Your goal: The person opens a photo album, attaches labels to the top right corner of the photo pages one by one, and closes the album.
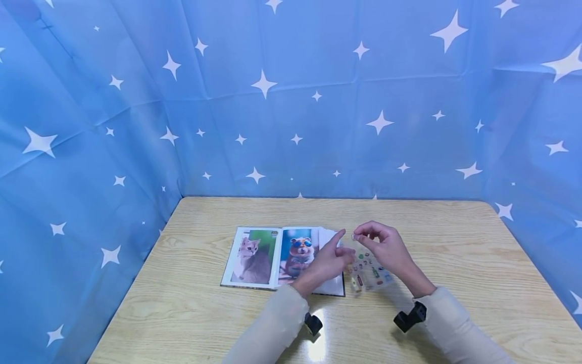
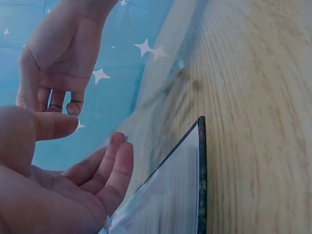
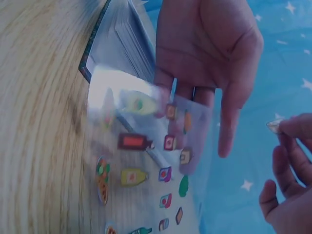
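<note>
My right hand (image 1: 384, 246) pinches a small, pale sticker (image 3: 274, 126) between thumb and fingertips. To its left is my left hand (image 1: 328, 260), thumb stretched out and apart from the fingers. A clear sticker sheet (image 3: 146, 161), printed with small food and bottle pictures, hangs tilted from the left hand's fingers. Some of those fingers show through the sheet; exactly how they grip it is partly hidden. An open photo album (image 1: 276, 263) lies under and left of the left hand, with a cat picture (image 1: 252, 257) and a picture of an animal in sunglasses (image 1: 297, 255).
The wooden table (image 1: 182, 318) carries the album and sits against a blue curtain (image 1: 291, 111) with white stars. Wrist cameras (image 1: 410, 317) are strapped to both sleeves. Loose album pages stand slightly raised at the right side.
</note>
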A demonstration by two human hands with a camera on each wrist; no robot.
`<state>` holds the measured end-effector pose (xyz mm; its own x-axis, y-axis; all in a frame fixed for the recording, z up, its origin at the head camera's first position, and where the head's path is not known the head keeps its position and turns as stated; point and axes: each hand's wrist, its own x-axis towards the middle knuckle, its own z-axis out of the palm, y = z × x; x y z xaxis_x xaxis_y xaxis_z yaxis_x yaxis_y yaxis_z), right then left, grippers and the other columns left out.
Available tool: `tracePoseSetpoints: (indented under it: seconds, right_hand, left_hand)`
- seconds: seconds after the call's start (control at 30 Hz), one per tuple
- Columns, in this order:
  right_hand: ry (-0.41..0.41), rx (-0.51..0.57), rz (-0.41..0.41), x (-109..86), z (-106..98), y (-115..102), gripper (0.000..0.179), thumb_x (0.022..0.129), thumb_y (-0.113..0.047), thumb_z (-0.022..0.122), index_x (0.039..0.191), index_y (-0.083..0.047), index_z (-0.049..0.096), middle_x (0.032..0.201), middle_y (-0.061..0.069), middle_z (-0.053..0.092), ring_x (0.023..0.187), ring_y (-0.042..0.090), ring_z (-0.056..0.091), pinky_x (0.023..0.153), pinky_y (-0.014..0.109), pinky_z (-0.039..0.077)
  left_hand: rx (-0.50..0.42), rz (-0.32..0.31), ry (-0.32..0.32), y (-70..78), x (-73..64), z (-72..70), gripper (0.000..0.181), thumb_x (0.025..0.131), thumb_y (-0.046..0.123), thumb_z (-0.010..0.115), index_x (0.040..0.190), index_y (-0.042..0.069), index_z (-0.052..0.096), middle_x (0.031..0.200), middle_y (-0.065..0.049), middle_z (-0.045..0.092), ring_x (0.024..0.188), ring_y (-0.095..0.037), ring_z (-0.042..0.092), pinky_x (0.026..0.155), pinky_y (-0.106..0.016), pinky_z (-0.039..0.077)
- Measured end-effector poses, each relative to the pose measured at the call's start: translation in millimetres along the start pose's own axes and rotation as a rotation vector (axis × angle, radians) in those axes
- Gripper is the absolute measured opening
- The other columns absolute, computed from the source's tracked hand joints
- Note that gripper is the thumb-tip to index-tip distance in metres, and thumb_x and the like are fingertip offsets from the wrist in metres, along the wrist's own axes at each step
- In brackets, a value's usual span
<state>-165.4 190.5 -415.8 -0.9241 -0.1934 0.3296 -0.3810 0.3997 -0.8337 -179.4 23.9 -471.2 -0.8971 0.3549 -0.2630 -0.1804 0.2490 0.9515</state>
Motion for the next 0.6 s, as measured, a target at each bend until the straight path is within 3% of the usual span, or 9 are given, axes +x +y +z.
tracePoseSetpoints:
  seconds: [0.2, 0.33, 0.5, 0.6]
  right_hand:
    - [0.002, -0.01, -0.003, -1.5, -1, 2, 0.008, 0.094, 0.005, 0.061, 0.098, 0.008, 0.068, 0.089, 0.021, 0.069, 0.074, 0.016, 0.054, 0.068, 0.021, 0.043]
    - [0.007, -0.001, -0.002, -1.0, 0, 15, 0.009, 0.094, 0.005, 0.06, 0.098, 0.007, 0.068, 0.09, 0.021, 0.069, 0.073, 0.017, 0.053, 0.067, 0.022, 0.043]
    - [0.01, 0.012, 0.006, 0.1, 1, 41, 0.009, 0.096, -0.001, 0.062, 0.099, 0.0, 0.07, 0.09, 0.013, 0.07, 0.072, 0.015, 0.054, 0.068, 0.024, 0.043]
    - [0.004, 0.022, 0.011, -0.2, 0, 49, 0.008, 0.097, -0.005, 0.062, 0.098, -0.005, 0.07, 0.091, 0.011, 0.07, 0.073, 0.014, 0.055, 0.069, 0.027, 0.044]
  left_hand:
    - [0.081, 0.0, -0.069, 1.2, 0.8, 4.1, 0.081, 0.095, 0.021, 0.062, 0.16, 0.029, 0.014, 0.137, -0.005, 0.061, 0.119, -0.017, 0.06, 0.101, -0.04, 0.048]
    - [0.148, 0.008, -0.118, 2.4, 1.6, 5.2, 0.09, 0.092, 0.023, 0.064, 0.161, 0.03, 0.005, 0.147, -0.012, 0.052, 0.128, -0.019, 0.054, 0.11, -0.039, 0.04]
    - [0.155, -0.014, -0.174, 3.8, 2.0, 5.6, 0.096, 0.092, 0.027, 0.065, 0.16, 0.028, -0.002, 0.155, -0.016, 0.04, 0.139, -0.026, 0.043, 0.116, -0.043, 0.032]
    - [0.15, -0.033, -0.17, 4.3, 1.4, 4.9, 0.097, 0.092, 0.03, 0.066, 0.16, 0.027, -0.003, 0.156, -0.018, 0.036, 0.136, -0.027, 0.047, 0.115, -0.045, 0.033]
